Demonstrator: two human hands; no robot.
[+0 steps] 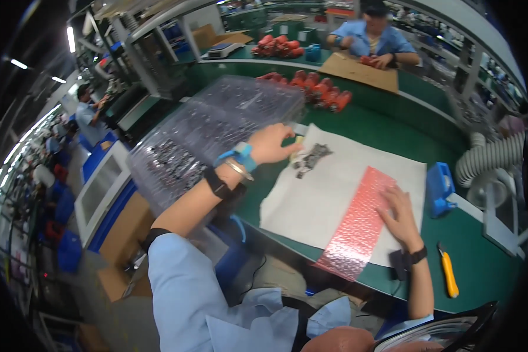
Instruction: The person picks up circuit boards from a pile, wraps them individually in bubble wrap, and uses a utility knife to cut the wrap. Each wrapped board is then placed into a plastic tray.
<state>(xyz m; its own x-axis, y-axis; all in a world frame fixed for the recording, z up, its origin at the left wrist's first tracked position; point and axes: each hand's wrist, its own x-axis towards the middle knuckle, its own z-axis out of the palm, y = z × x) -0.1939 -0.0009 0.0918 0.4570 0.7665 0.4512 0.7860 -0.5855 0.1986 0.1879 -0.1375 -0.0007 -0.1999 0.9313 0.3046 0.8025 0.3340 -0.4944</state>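
The white sheet (311,205) lies on the green bench (481,264), with a small cluster of dark metal parts (314,158) near its far left corner and a strip of pink bubble wrap (358,226) slanting across its right half. The left hand (270,146) is at the sheet's far left corner, thumb and fingers curved with a gap between them; whether they have hold of the small pale thing there, I cannot tell. The right hand (400,217) rests on the wrap's right edge over the sheet, fingers loosely spread, apparently gripping nothing. The likeliest trouble is a shifting surface: a tug on wrap or sheet could scatter the loose parts, and the wrap's near end — beyond the sheet's near edge, close to the bench front — could slide off. Left of the sheet, the clear trays (217,117) of small parts leave little room, so a sideways sweep of the left forearm might knock them. Right of the sheet, a blue container (440,189) stands close enough for the right hand to bump, with a yellow-handled tool (449,274) nearer the person. The openest room is the sheet's bare middle — between the two hands.
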